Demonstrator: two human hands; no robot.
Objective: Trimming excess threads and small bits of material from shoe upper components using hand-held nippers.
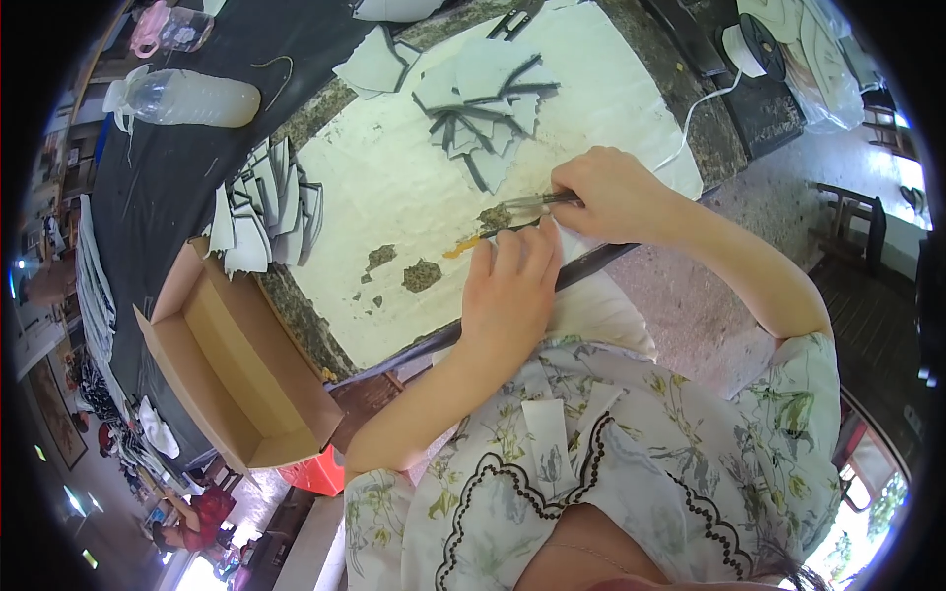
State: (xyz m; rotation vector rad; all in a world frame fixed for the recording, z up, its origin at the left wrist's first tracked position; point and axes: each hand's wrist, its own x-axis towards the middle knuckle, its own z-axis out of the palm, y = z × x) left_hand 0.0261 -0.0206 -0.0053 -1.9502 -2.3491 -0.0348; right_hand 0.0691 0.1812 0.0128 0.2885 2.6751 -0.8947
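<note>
My right hand is closed round a slim, pointed metal tool whose tip points left over the worktop. Whether it is scissors or another tool does not show. Close beside it, my left hand presses its bent fingers down at the table's near edge. A dark-edged piece lies under those fingertips, mostly hidden by the hand. White cloth shows between my hands. Farther up the pale work sheet is a heap of light grey, dark-edged cut pieces.
More cut pieces stand stacked at the left beside an open cardboard box. A large plastic bottle and a pink-lidded jug are at the far left. A white cord spool sits at the far right, its cord trailing onto the table.
</note>
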